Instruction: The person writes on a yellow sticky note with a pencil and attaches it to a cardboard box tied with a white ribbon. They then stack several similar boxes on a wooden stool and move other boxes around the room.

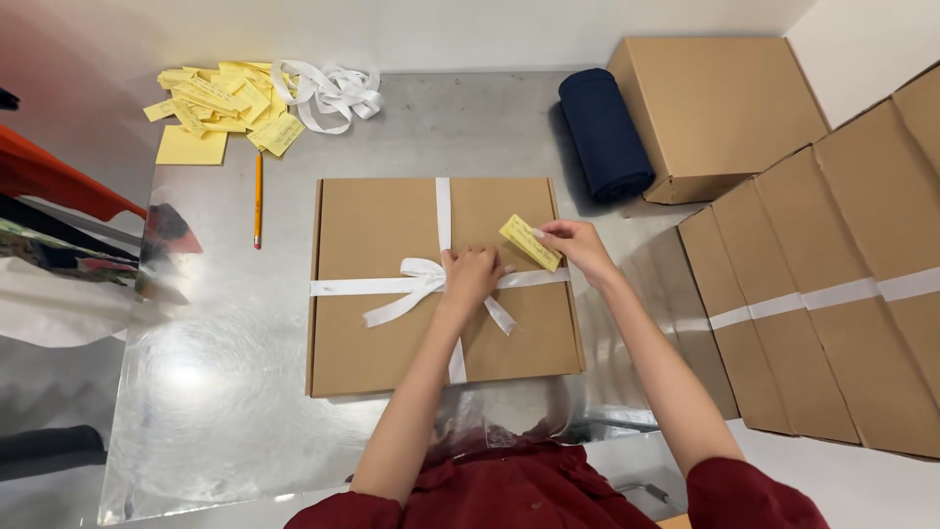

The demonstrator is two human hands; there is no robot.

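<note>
Ribbon [372, 286] crosses the flat cardboard box [446, 284] mid-table; soft, slippery. Your left hand [471, 277] is closed, pinching its bow knot. Right hand [580, 245] grips a light, flimsy yellow slip [530, 242] — hold it by the edge.

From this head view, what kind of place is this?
Likely a gift-packing or order-fulfilment bench: a ribboned flat cardboard box on a shiny metal table, a row of already ribboned boxes at right, and a pile of yellow paper slips with spare ribbon.
</note>
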